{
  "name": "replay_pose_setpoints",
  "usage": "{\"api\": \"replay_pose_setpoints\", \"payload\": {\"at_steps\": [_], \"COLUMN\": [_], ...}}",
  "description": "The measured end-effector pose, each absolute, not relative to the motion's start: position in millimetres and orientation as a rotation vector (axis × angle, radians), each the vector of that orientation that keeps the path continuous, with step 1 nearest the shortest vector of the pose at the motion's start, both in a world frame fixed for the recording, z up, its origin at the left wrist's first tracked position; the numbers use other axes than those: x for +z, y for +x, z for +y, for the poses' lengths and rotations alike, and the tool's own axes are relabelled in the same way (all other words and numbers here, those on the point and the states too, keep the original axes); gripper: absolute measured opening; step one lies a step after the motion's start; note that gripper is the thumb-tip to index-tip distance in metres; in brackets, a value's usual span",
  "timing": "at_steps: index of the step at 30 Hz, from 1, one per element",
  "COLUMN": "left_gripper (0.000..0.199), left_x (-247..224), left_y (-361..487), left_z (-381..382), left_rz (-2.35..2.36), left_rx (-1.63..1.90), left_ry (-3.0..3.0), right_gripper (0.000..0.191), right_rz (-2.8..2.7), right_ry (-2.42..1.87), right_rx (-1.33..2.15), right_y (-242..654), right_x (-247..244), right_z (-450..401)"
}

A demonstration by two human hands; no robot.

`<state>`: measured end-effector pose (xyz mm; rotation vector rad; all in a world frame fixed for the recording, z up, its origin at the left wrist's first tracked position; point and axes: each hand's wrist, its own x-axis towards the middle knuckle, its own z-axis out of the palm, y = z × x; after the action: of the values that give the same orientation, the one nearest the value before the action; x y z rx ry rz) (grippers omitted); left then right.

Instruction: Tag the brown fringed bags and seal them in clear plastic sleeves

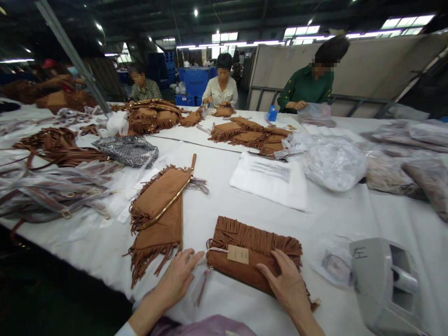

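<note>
A brown fringed bag (245,273) lies on the white table near its front edge, with a tan paper tag (238,255) on top. My right hand (285,280) rests on the bag's right part, fingers spread. At the bag's left end is my left hand (179,275), its fingers apart beside the white tag string and a small plastic-wrapped strip (202,287). Whether its fingertips touch the string is hard to tell. Further left, another brown fringed bag (161,198) with a gold-coloured edge lies over a similar one.
Plastic-wrapped straps (52,191) spread over the left side. A stack of white sheets (269,179) and a clear plastic bundle (332,161) lie beyond. A grey dispenser (376,280) stands at right, beside a small plastic packet (334,263). Several people sit across the table among brown bags (252,135).
</note>
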<state>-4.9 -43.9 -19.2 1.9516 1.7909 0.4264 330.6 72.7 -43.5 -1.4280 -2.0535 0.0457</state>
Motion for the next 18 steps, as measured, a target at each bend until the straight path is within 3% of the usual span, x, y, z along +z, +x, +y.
{"api": "replay_pose_setpoints", "payload": {"at_steps": [5, 18], "left_gripper": [0.087, 0.061], "left_x": [-6, -12], "left_y": [1, 22], "left_z": [-42, -35], "left_rz": [1.595, 1.638], "left_rx": [0.250, 0.351], "left_ry": [2.151, 2.197], "right_gripper": [0.060, 0.055], "right_rz": [-2.086, -2.050], "right_ry": [-1.420, -1.381], "right_rx": [-0.055, -0.162], "right_y": [324, 318], "right_x": [-40, -42], "right_z": [70, 61]}}
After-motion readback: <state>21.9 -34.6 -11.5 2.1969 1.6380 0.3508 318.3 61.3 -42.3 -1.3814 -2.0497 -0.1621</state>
